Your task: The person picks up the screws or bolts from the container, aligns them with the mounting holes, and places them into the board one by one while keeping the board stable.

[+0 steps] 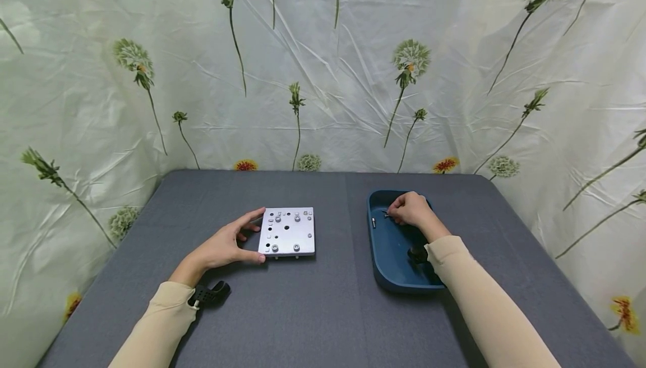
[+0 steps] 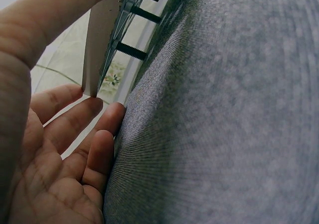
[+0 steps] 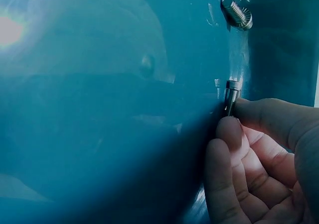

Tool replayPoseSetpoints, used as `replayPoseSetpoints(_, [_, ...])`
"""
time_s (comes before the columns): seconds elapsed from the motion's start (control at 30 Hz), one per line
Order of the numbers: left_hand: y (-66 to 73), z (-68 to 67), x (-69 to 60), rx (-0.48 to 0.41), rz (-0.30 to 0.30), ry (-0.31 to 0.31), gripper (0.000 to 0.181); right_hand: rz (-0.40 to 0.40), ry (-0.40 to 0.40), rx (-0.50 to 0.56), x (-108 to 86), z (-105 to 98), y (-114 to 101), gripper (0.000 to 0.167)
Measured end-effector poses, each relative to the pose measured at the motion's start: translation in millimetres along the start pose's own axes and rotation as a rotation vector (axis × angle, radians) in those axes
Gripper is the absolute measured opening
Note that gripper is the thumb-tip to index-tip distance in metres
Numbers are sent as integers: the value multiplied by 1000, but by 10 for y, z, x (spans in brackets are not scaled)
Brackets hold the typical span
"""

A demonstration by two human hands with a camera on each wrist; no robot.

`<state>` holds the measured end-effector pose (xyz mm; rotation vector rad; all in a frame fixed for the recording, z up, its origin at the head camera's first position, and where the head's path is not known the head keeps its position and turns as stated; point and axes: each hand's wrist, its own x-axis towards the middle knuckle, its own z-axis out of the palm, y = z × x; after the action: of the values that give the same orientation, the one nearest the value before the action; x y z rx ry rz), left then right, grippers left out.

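Note:
A silver metal plate (image 1: pixel 286 236) with holes and several screws in it sits on the cloth, screw shanks showing below it in the left wrist view. My left hand (image 1: pixel 224 246) holds its left side, thumb at the near corner and fingertips at the far one. Inside the blue tray (image 1: pixel 404 278), my right hand (image 1: pixel 415 211) pinches a small screw (image 3: pixel 232 92) between thumb and finger. Another screw (image 1: pixel 374 222) lies in the tray to the left of that hand; the right wrist view shows a loose screw (image 3: pixel 237 15) by the tray wall.
Grey cloth (image 1: pixel 323 312) covers the table under the plate and tray. A pale curtain (image 1: pixel 333 65) printed with flowers hangs behind and at both sides. Dark wrist cameras are strapped at both wrists, the right one over the tray.

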<state>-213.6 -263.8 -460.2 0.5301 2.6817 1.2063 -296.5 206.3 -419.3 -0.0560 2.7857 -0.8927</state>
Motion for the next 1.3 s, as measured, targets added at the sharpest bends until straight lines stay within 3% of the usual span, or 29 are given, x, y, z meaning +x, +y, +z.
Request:
replayPoseSetpoints(0.63, [-30,18,12,4,-14,5,116,23,-5,-43,11,-11,-19,12])
replayPoseSetpoints(1.3, [-30,18,2,2,-1,9,115,-11,24,-83,-12,42,-4,23])
